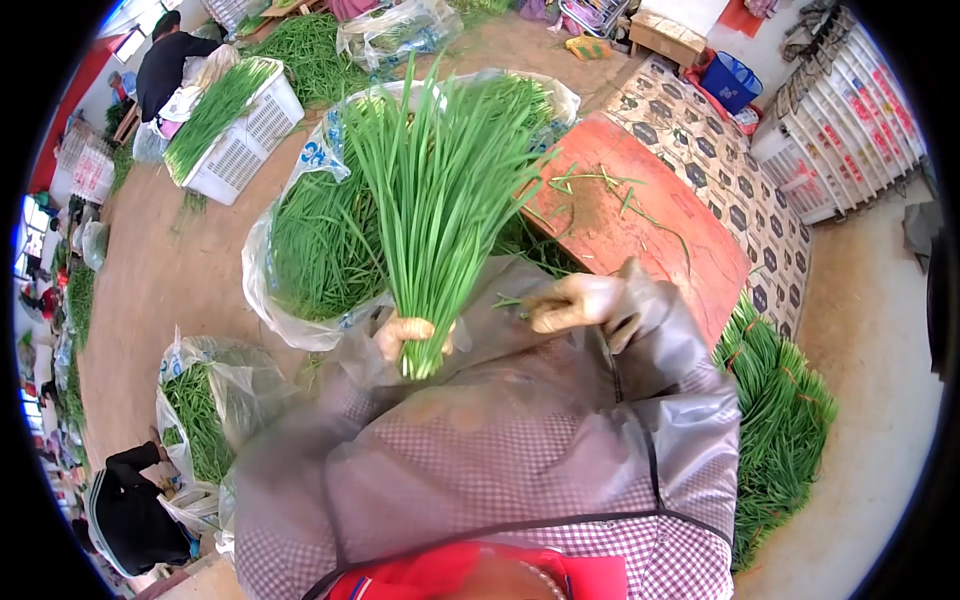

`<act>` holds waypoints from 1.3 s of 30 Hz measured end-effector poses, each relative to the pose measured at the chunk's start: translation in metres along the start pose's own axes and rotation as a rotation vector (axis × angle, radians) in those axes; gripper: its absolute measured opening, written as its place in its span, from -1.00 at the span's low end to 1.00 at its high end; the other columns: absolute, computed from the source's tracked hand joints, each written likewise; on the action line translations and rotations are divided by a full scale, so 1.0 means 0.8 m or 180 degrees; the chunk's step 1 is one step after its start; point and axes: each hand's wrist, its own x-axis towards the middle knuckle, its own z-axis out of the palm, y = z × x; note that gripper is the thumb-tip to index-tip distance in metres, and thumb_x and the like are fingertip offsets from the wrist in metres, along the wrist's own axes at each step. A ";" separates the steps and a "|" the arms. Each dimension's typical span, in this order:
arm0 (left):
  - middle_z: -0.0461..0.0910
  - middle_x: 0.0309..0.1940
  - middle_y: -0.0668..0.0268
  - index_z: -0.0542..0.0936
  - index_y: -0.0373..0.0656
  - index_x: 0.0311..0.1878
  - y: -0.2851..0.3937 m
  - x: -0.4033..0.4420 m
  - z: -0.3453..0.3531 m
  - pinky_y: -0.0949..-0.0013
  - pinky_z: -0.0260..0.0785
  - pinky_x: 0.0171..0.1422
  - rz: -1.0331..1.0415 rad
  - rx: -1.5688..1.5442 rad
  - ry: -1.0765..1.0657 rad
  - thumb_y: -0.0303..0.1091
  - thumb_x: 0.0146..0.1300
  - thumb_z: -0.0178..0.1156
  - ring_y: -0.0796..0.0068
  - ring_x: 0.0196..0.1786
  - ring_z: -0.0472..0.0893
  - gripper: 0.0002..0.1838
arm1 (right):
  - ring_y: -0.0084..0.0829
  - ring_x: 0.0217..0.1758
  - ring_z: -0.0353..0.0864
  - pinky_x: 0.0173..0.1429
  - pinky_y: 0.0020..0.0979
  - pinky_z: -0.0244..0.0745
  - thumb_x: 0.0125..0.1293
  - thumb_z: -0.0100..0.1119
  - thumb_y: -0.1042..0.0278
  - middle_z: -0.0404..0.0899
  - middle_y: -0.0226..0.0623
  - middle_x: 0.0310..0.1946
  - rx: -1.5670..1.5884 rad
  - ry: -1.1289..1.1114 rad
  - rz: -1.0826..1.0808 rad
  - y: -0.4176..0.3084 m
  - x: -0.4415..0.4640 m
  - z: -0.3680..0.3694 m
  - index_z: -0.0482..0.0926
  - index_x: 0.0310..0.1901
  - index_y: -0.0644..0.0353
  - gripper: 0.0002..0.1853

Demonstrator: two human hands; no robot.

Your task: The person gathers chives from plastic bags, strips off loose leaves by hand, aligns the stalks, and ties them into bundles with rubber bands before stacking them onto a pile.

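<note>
My left hand, in a pale glove, is wrapped round the white stem ends of a bunch of long green stalks. The bunch stands upright and its leaves fan out away from me. To its right is my right hand, gloved too, with its fingers bent and a small green scrap by the fingertips; whether it grips that scrap is hard to tell. Behind the bunch lies a large plastic-lined heap of green stalks. A red board with loose bits of stalk is beyond my right hand.
Tied green bundles are piled at the right. A white crate of stalks stands upper left near a person in black. Another person is at a plastic bag lower left. A blue basket and stacked white crates are upper right.
</note>
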 end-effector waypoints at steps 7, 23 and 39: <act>0.59 -0.18 0.21 0.37 -0.28 0.18 0.046 0.056 0.070 0.28 0.52 -0.05 0.0695 0.1195 0.0274 -0.51 -0.13 0.39 0.37 -0.19 0.62 -0.29 | -0.29 0.23 0.38 0.33 -0.25 0.25 0.13 0.38 0.30 0.44 -0.06 0.14 0.3032 0.1127 -0.2089 -0.033 0.076 0.001 0.21 0.31 0.28 -0.24; 0.57 -0.07 0.01 0.16 -0.13 0.33 0.063 0.179 0.129 0.19 0.43 0.10 0.1648 0.4576 0.0847 -0.14 -0.19 0.43 0.07 0.01 0.57 -0.02 | -0.33 -0.16 0.57 -0.03 -0.29 0.52 0.04 0.30 0.54 0.55 -0.26 -0.19 0.3634 0.3464 -0.1984 -0.034 0.066 -0.064 0.46 0.02 0.25 -0.55; 0.35 0.23 0.16 0.06 -0.18 0.38 0.111 0.245 0.220 0.26 0.36 0.26 0.1707 0.2814 -0.0862 -0.46 -0.23 0.57 0.31 0.26 0.38 0.11 | -0.35 0.03 0.57 0.15 -0.25 0.48 -0.11 0.48 0.60 0.59 -0.20 -0.06 0.2467 0.3612 -0.2095 -0.004 -0.006 -0.107 0.38 0.12 0.30 -0.31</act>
